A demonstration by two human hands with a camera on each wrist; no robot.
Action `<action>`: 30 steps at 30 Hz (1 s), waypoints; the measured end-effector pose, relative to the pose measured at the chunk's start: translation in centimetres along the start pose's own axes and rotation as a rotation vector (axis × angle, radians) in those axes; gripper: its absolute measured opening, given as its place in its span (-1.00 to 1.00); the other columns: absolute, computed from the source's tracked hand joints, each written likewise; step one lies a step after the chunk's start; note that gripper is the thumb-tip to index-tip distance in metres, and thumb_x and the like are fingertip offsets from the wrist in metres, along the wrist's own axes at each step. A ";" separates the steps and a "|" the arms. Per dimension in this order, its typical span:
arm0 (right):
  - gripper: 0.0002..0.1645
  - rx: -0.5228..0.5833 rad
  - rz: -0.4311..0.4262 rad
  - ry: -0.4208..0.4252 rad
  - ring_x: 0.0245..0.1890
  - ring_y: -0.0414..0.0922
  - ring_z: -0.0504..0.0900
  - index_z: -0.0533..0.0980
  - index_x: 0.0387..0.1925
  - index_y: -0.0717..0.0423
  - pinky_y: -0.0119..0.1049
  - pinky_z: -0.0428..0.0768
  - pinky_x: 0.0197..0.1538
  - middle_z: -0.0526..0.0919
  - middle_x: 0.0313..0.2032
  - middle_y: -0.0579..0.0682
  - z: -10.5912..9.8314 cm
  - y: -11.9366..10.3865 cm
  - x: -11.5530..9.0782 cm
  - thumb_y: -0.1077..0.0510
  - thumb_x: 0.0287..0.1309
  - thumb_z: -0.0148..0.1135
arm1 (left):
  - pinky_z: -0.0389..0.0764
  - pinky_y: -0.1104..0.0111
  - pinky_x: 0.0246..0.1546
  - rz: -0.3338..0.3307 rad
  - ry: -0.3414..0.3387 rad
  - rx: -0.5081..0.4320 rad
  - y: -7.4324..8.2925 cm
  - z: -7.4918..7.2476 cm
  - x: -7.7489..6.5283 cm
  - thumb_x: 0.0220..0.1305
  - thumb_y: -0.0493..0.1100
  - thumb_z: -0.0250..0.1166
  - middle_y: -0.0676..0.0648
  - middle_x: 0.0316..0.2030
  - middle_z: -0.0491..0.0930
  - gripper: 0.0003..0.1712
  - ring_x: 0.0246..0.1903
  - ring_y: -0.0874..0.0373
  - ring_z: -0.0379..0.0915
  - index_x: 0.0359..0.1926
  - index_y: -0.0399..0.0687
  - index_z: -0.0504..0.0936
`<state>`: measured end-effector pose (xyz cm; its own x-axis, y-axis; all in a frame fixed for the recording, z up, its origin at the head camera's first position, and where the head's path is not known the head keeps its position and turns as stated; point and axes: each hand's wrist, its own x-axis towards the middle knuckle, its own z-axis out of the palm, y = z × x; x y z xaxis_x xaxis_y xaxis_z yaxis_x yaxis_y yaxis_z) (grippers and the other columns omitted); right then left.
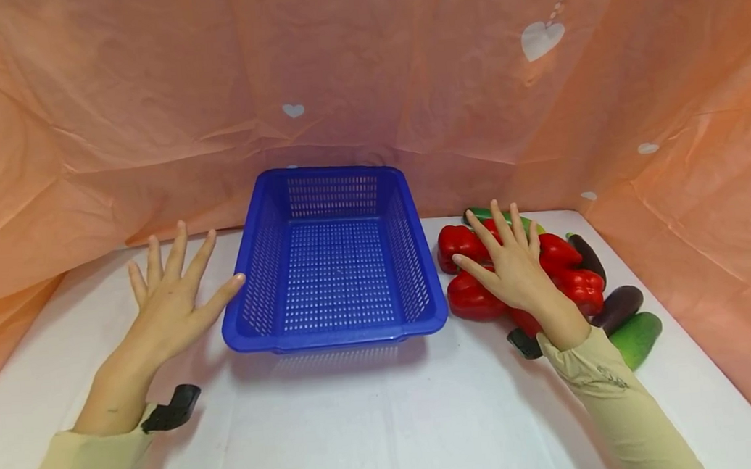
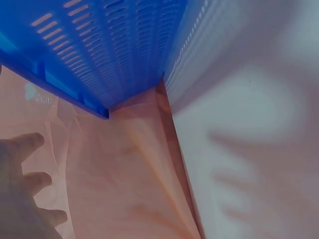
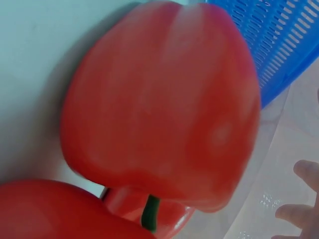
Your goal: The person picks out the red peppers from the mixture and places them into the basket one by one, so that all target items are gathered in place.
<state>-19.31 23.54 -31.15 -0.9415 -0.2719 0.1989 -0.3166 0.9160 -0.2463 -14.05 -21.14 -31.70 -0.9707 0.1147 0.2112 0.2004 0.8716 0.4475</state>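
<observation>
My left hand [image 1: 170, 310] is spread beside the left wall of a blue plastic basket [image 1: 335, 337], its thumb tip overlapping the rim in the head view. Nothing is in that hand. Over a pile of red bell peppers [image 1: 474, 296] on the right, my right hand [image 1: 515, 272] hangs with fingers spread and holds nothing. One red bell pepper [image 3: 159, 104] fills much of the right wrist view, with a green stem [image 3: 150, 213] below it. In the left wrist view, fingers [image 2: 37, 181] of the left hand show at the edge, near the basket's slotted side [image 2: 109, 40].
Dark eggplants [image 1: 618, 307] and a green cucumber-like vegetable [image 1: 638, 340] lie right of the peppers. Another long green vegetable [image 1: 475, 214] lies behind them. A white table [image 1: 337, 433] carries everything, enclosed by an orange cloth [image 1: 338, 70] with white hearts at the back and sides.
</observation>
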 end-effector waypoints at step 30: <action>-0.06 0.066 -0.041 -0.136 0.32 0.43 0.18 0.11 0.46 -0.01 0.34 0.39 0.11 -0.08 0.46 0.34 0.2 1.3 -3.3 -0.19 0.17 0.25 | -0.39 -0.35 0.30 0.113 -0.224 -0.133 2.0 1.3 -1.2 -0.19 0.34 0.48 -0.24 0.50 -0.44 0.51 0.45 -0.32 -0.58 0.52 -0.10 -0.32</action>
<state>-16.61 25.52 -32.32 -0.9333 -0.3499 0.0804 -0.3573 0.8832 -0.3037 -12.62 -18.87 -32.20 -0.9433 0.3233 0.0752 0.3104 0.7787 0.5452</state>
